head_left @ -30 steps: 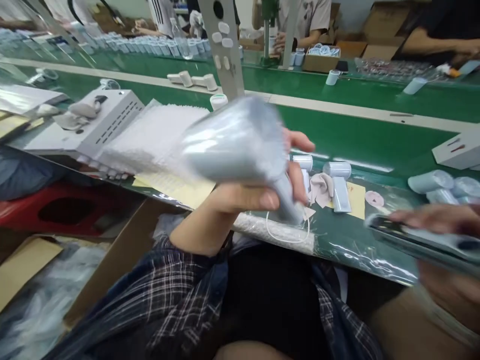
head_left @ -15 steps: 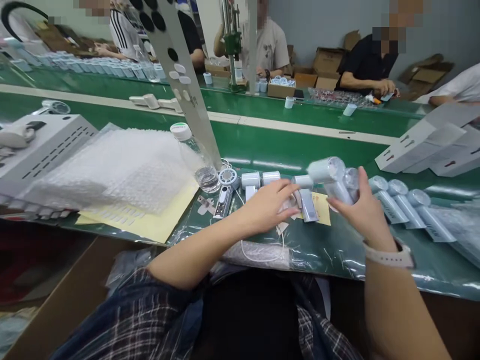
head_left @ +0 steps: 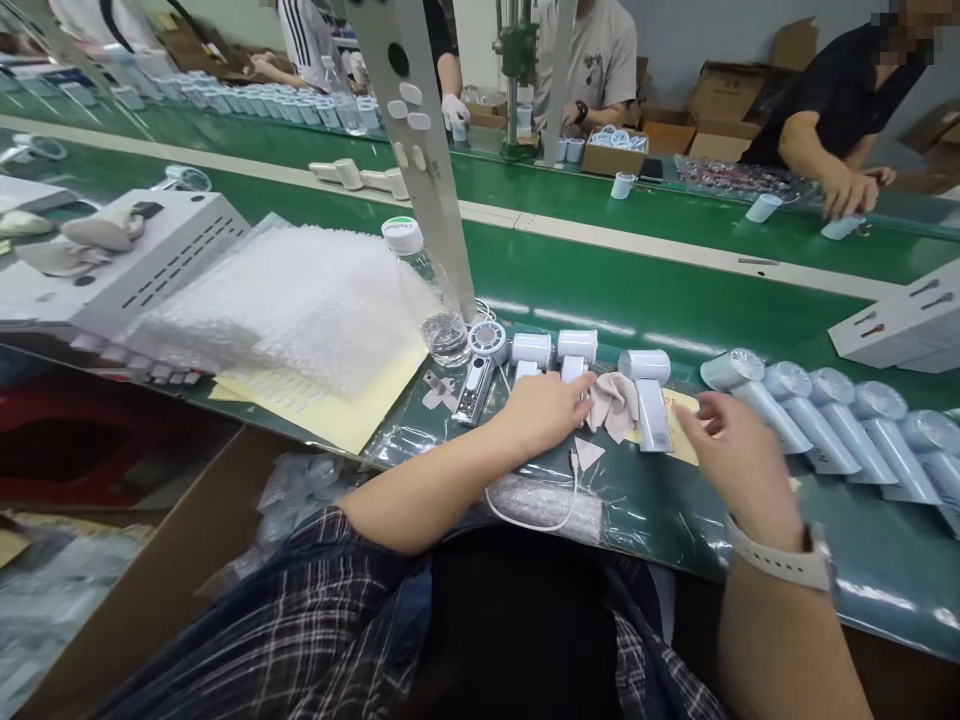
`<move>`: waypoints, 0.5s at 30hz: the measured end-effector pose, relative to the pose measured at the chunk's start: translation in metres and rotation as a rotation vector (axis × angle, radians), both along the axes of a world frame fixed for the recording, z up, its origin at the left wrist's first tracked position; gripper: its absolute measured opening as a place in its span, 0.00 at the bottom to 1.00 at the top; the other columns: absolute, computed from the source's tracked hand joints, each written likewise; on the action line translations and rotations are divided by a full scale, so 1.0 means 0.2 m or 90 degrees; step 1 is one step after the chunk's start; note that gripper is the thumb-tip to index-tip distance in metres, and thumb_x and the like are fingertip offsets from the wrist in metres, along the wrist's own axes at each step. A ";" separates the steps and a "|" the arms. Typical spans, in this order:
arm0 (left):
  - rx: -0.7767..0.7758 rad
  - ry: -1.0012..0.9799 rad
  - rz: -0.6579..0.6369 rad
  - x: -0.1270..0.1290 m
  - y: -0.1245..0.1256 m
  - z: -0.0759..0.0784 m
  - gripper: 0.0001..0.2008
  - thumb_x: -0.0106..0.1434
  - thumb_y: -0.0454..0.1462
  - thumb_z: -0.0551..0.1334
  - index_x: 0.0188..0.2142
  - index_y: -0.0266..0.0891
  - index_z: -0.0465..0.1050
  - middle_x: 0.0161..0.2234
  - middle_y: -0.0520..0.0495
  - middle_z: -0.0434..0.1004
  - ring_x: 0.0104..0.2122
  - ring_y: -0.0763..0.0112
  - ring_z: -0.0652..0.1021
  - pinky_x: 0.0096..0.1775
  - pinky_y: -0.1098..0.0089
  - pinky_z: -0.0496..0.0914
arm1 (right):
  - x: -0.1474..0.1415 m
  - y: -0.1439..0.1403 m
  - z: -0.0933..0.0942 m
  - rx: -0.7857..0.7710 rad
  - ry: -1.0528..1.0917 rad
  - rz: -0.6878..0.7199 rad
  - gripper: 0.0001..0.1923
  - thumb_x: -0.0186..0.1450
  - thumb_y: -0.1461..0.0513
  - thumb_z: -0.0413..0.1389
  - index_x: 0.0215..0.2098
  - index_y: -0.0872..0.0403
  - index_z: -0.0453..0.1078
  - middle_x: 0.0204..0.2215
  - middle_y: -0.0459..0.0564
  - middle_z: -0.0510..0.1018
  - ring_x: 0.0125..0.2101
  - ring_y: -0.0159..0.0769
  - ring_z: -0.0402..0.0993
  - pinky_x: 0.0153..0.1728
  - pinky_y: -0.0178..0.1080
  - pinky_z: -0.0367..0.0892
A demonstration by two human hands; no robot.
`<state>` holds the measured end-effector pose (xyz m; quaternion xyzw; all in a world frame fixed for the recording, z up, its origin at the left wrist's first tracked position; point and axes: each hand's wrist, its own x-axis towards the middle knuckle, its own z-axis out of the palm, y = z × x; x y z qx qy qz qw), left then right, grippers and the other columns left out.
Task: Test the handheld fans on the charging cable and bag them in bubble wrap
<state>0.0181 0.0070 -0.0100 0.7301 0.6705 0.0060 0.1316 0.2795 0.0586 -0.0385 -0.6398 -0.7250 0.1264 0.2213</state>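
Note:
My left hand [head_left: 544, 415] rests on the green table, its fingertips touching a pinkish cloth [head_left: 616, 405] beside a pale blue handheld fan [head_left: 651, 400] that lies on a yellow sheet [head_left: 679, 432]. My right hand [head_left: 739, 460] hovers just right of that fan with fingers apart and nothing in it. To its right lies a row of several bagged fans [head_left: 825, 415]. Two more unbagged fans [head_left: 553, 352] lie behind my left hand.
A stack of bubble wrap bags [head_left: 285, 300] on yellow paper lies at the left, next to a white perforated box [head_left: 142, 262]. A water bottle [head_left: 427, 290] stands by a slanted grey post [head_left: 424, 140]. White cartons [head_left: 900, 325] are at the right. Other people work across the belt.
The bagged fan that my right hand held half a second ago now lies at the left end of the row, and that hand is free. My left hand stays at the cloth.

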 end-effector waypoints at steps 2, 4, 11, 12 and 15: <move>0.011 -0.109 0.018 -0.08 0.02 0.01 0.25 0.78 0.46 0.53 0.71 0.51 0.63 0.47 0.40 0.82 0.45 0.54 0.82 0.45 0.60 0.73 | -0.12 -0.01 -0.04 -0.111 0.001 0.038 0.21 0.66 0.45 0.56 0.42 0.53 0.73 0.41 0.61 0.79 0.42 0.55 0.75 0.42 0.51 0.68; 0.024 -0.312 0.045 -0.16 0.04 0.00 0.32 0.73 0.43 0.59 0.73 0.49 0.56 0.46 0.43 0.81 0.40 0.60 0.81 0.44 0.61 0.73 | -0.19 0.00 -0.08 -0.136 0.024 0.035 0.17 0.64 0.47 0.57 0.38 0.52 0.72 0.40 0.61 0.80 0.43 0.55 0.75 0.41 0.49 0.67; -0.014 -0.930 0.160 -0.21 0.10 -0.05 0.39 0.62 0.42 0.71 0.68 0.39 0.58 0.48 0.42 0.74 0.38 0.68 0.77 0.43 0.65 0.73 | -0.11 0.03 -0.15 -0.148 0.277 -0.003 0.27 0.56 0.43 0.63 0.44 0.52 0.67 0.38 0.55 0.81 0.37 0.48 0.79 0.38 0.48 0.73; 0.012 -0.995 0.154 -0.20 0.11 -0.06 0.35 0.62 0.45 0.71 0.63 0.39 0.62 0.47 0.43 0.74 0.39 0.68 0.77 0.44 0.65 0.74 | -0.11 0.02 -0.15 -0.150 0.322 0.000 0.30 0.57 0.42 0.62 0.47 0.51 0.65 0.39 0.55 0.81 0.37 0.47 0.79 0.37 0.48 0.74; 0.150 -1.085 0.175 -0.19 0.13 -0.08 0.28 0.64 0.53 0.71 0.53 0.42 0.63 0.44 0.47 0.73 0.36 0.71 0.76 0.43 0.66 0.75 | -0.15 -0.02 -0.14 -0.131 0.439 0.011 0.33 0.60 0.40 0.62 0.51 0.50 0.59 0.41 0.52 0.80 0.35 0.44 0.81 0.37 0.48 0.77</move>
